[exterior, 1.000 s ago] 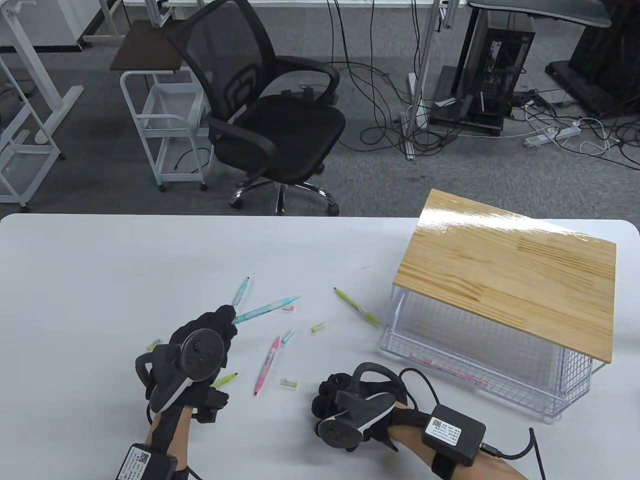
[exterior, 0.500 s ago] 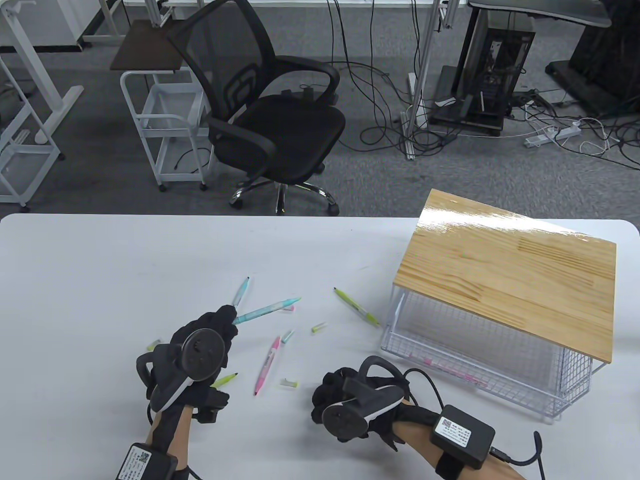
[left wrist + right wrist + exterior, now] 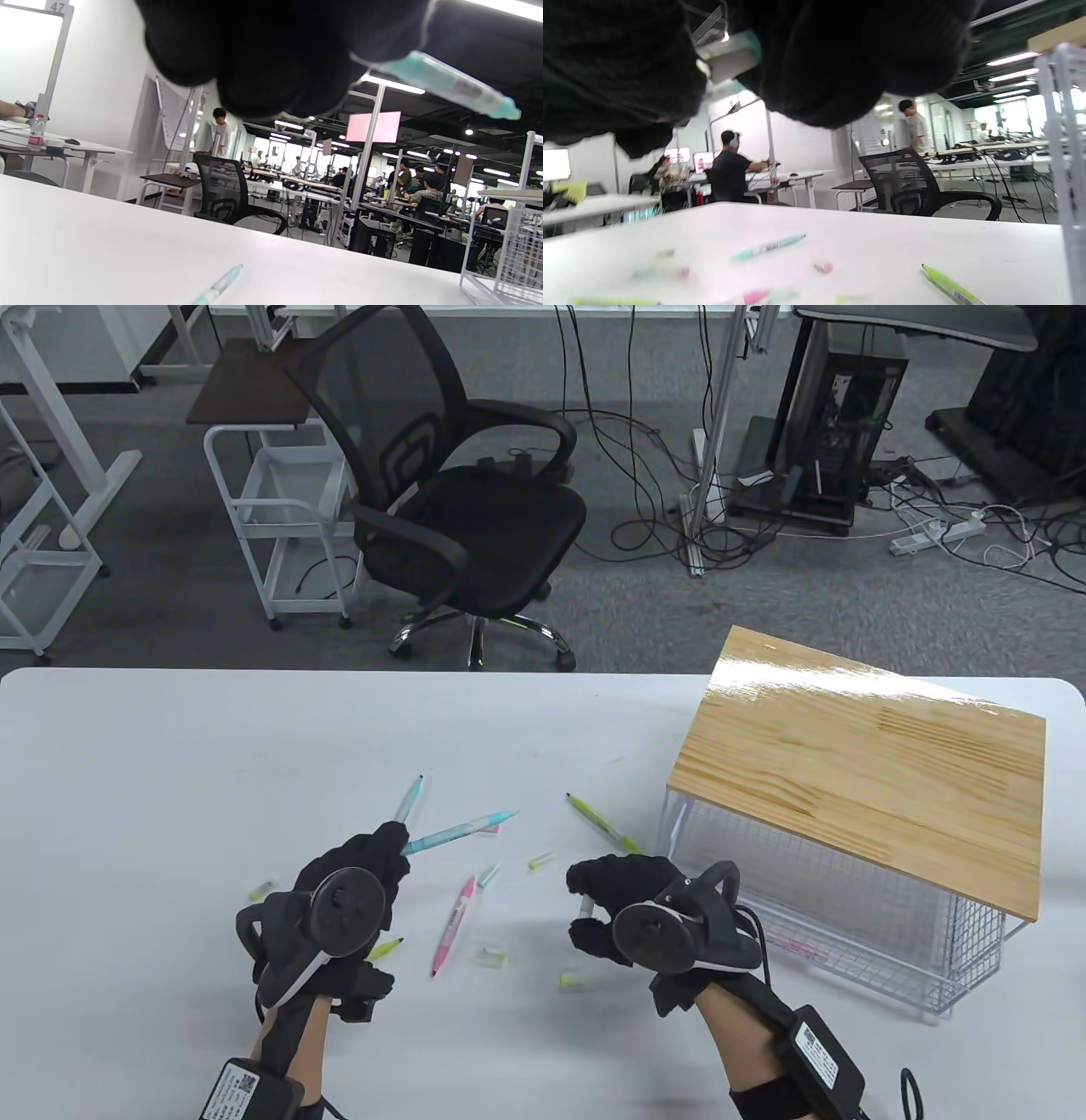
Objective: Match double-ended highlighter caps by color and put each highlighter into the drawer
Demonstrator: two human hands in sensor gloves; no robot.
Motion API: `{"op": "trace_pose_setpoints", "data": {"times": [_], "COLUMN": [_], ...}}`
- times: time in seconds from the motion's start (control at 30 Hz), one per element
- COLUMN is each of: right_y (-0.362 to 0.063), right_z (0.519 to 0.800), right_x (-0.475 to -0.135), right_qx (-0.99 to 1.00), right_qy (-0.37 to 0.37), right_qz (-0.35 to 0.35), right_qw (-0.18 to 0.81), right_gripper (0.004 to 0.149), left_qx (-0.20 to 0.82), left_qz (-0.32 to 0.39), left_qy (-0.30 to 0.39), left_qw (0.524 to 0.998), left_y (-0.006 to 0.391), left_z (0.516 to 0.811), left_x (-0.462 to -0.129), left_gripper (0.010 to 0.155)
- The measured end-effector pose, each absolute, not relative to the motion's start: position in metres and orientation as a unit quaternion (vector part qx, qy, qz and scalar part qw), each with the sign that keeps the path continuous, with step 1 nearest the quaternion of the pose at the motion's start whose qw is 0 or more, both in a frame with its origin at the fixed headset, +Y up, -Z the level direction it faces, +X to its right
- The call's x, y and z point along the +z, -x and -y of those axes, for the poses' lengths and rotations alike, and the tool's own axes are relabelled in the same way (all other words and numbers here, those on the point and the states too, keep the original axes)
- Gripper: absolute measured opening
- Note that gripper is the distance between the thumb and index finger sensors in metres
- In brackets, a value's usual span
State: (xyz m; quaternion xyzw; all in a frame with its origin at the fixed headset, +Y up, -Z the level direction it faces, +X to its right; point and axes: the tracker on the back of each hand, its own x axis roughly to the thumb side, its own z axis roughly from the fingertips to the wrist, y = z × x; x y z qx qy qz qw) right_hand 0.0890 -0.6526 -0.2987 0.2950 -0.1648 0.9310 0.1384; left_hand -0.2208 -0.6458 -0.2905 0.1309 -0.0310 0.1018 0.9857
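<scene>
White surface carries our work, hardly begun. Nearest, our left hand point(image 3: 344, 891) grips a teal highlighter point(image 3: 462, 830); our right hand point(image 3: 624, 899) pinches a small cap point(image 3: 585, 906). Beyond, loose caps, a pink highlighter point(image 3: 454, 925), a green one point(image 3: 604, 827) and another teal one point(image 3: 410, 800) lie uncapped. Farther right, the drawer point(image 3: 814, 942) holds what looks like one pink highlighter. We judge most remains.

We read one marking only: "47" on a white post point(image 3: 58, 6) (top left, left wrist view); other labels are illegible.
</scene>
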Motion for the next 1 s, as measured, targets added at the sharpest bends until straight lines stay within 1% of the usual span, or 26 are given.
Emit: {"op": "trace_pose_setpoints", "data": {"times": [0.13,0.27,0.4,0.57,0.7,0.77,0.83,0.87,0.9,0.97,1.0], "right_y": [-0.092,-0.093,-0.094,-0.096,-0.100,-0.104,-0.105,-0.106,-0.107,-0.109,-0.110], "right_z": [0.645,0.644,0.644,0.640,0.641,0.641,0.641,0.642,0.643,0.642,0.644], "right_x": [-0.301,-0.300,-0.295,-0.290,-0.289,-0.289,-0.290,-0.289,-0.289,-0.291,-0.292], "right_qx": [0.927,0.923,0.926,0.932,0.928,0.925,0.928,0.924,0.919,0.920,0.916], "right_qy": [-0.267,-0.262,-0.251,-0.257,-0.253,-0.241,-0.247,-0.248,-0.249,-0.250,-0.244], "right_qz": [0.185,0.198,0.225,0.210,0.230,0.249,0.231,0.242,0.254,0.240,0.244], "right_qw": [0.186,0.201,0.171,0.149,0.149,0.158,0.156,0.162,0.168,0.184,0.206], "right_gripper": [0.055,0.052,0.054,0.056,0.055,0.054,0.051,0.044,0.041,0.041,0.041], "left_qx": [0.090,0.091,0.096,0.095,0.095,0.097,0.100,0.103,0.105,0.110,0.111], "left_qz": [0.041,0.051,0.059,0.066,0.070,0.074,0.078,0.079,0.080,0.083,0.085], "left_qy": [-0.134,-0.137,-0.141,-0.145,-0.146,-0.145,-0.144,-0.144,-0.143,-0.140,-0.138], "left_qw": [0.986,0.985,0.984,0.983,0.982,0.982,0.981,0.981,0.981,0.981,0.980], "left_y": [0.215,0.211,0.209,0.207,0.205,0.205,0.206,0.206,0.206,0.206,0.206], "left_z": [0.646,0.644,0.642,0.640,0.640,0.641,0.641,0.641,0.641,0.642,0.642], "left_x": [-0.289,-0.287,-0.285,-0.284,-0.282,-0.282,-0.282,-0.282,-0.283,-0.283,-0.283], "left_gripper": [0.047,0.047,0.047,0.047,0.047,0.047,0.047,0.047,0.047,0.047,0.047]}}
